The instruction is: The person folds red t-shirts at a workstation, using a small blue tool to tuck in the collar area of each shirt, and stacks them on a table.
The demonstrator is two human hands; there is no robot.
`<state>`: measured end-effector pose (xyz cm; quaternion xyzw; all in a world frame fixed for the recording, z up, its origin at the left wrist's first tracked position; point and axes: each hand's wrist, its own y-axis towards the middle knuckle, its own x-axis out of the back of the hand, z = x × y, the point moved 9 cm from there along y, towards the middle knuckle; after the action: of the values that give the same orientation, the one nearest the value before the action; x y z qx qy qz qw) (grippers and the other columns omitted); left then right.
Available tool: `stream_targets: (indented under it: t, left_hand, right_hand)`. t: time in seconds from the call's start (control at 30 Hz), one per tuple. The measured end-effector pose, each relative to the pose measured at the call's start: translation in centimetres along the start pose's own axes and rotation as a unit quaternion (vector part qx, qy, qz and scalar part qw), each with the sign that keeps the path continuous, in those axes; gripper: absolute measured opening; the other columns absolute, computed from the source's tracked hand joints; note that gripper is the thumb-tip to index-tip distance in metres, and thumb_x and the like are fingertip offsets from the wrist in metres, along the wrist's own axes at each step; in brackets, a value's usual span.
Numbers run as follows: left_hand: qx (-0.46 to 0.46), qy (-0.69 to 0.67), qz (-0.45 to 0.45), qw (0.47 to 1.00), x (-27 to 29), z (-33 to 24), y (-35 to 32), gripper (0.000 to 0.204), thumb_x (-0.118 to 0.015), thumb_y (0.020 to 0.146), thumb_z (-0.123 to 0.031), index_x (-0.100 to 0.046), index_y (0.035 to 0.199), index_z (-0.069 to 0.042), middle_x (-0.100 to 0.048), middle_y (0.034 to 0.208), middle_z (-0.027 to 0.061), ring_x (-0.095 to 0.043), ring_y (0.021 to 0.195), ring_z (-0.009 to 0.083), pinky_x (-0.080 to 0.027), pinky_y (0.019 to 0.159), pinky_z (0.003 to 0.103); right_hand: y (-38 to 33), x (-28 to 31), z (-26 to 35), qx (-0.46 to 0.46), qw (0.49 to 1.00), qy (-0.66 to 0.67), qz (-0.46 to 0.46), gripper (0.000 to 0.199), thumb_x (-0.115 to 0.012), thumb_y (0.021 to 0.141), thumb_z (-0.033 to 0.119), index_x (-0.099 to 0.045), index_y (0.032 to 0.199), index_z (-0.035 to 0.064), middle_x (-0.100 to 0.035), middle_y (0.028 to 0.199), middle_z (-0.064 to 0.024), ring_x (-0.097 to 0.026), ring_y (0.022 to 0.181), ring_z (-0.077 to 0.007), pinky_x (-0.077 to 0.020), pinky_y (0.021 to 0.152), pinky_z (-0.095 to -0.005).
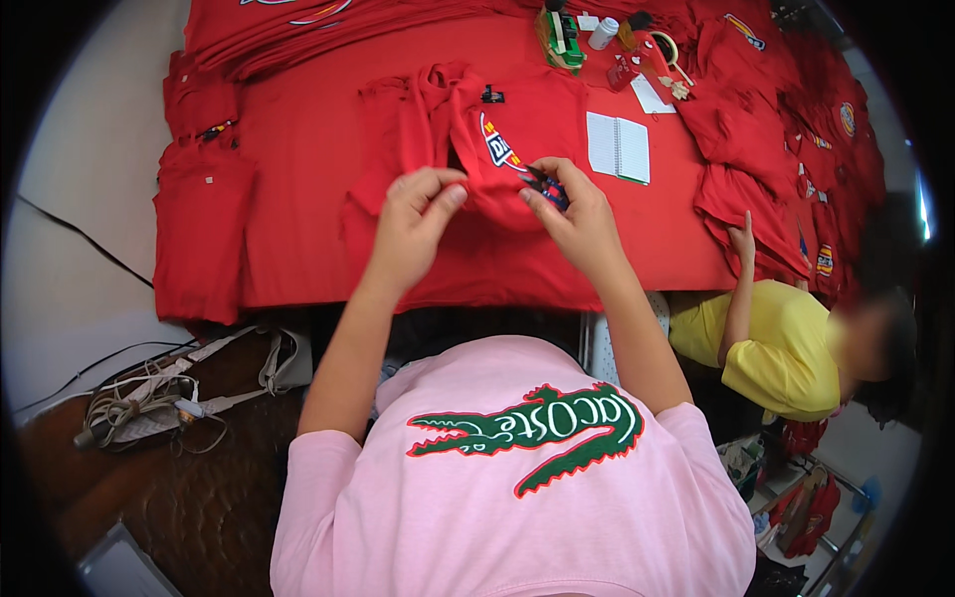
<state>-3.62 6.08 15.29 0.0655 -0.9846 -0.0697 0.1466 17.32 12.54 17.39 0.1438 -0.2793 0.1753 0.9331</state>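
Observation:
A red shirt [517, 129] with a sewn badge lies on the red-covered table [298, 149] in front of me. My left hand [418, 214] pinches a fold of its red cloth near the collar. My right hand [572, 214] holds a small dark tool [550, 186], perhaps a thread snipper, against the cloth just below the badge [497, 147]. Both forearms reach up from the lower edge over my pink shirt.
A small spiral notebook [618, 146] lies right of the shirt. Stacks of red garments [204, 229] line the table's left, far and right sides. Bottles, tape and tools [607, 40] sit at the far edge. A person in a yellow shirt [781, 348] sits at the right, hand on the red pile.

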Motion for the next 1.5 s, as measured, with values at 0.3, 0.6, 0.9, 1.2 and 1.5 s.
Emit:
stream_targets:
  t: [0.3,0.6,0.9,1.2,1.5]
  left_hand:
    - [-0.166,0.154,-0.111,0.968,5.0,1.0,4.9,0.034,-0.067,0.094,-0.005,-0.065,0.128,0.000,-0.066,0.132,0.0162,-0.060,0.128,0.0294,-0.046,0.108,0.038]
    - [-0.272,0.346,0.229,0.868,-11.1,9.1,-12.3,0.045,-0.083,0.073,-0.017,-0.062,0.112,-0.010,-0.053,0.141,0.0118,-0.051,0.135,0.0317,-0.038,0.116,0.051]
    - [-0.199,0.235,0.233,0.922,-10.8,8.8,-10.5,0.029,-0.077,0.076,-0.014,-0.061,0.100,-0.008,-0.059,0.128,0.0113,-0.056,0.124,0.0313,-0.042,0.109,0.048]
    - [-0.072,-0.072,-0.010,0.995,-4.0,-1.2,-0.8,0.014,-0.068,0.083,0.001,-0.054,0.084,-0.001,-0.062,0.084,0.0043,-0.053,0.069,0.0115,-0.045,0.064,0.027]
    - [-0.292,-0.182,-0.158,0.926,11.0,-25.9,4.4,0.022,-0.059,0.091,0.005,-0.050,0.077,-0.009,-0.069,0.096,0.0021,-0.056,0.079,0.0030,-0.048,0.074,0.021]
  right_hand:
    - [-7.4,7.9,-24.8,-0.196,0.928,-0.271,-0.163,0.039,-0.072,0.088,0.015,-0.064,0.124,0.0012,-0.068,0.116,-0.0231,-0.065,0.109,-0.0426,-0.0517,0.095,-0.0485]
    - [-10.1,8.0,-21.2,-0.084,0.941,-0.255,-0.207,0.046,-0.072,0.086,0.010,-0.063,0.130,0.0060,-0.063,0.126,-0.0168,-0.060,0.118,-0.0373,-0.0472,0.101,-0.0466]
    - [-9.5,0.4,-8.4,0.049,0.981,-0.173,-0.080,0.037,-0.075,0.087,0.012,-0.069,0.123,0.0086,-0.065,0.127,-0.0129,-0.060,0.120,-0.0332,-0.0477,0.102,-0.0423]
    - [-10.6,-5.5,-1.6,0.181,0.961,-0.177,-0.111,0.046,-0.079,0.075,0.008,-0.054,0.113,0.0089,-0.060,0.111,-0.0129,-0.060,0.100,-0.0324,-0.0466,0.087,-0.0450]
    - [0.1,-2.9,-0.6,0.186,0.938,-0.266,-0.125,0.043,-0.072,0.077,0.008,-0.060,0.118,0.0079,-0.062,0.112,-0.0111,-0.062,0.099,-0.0309,-0.0473,0.090,-0.0447]
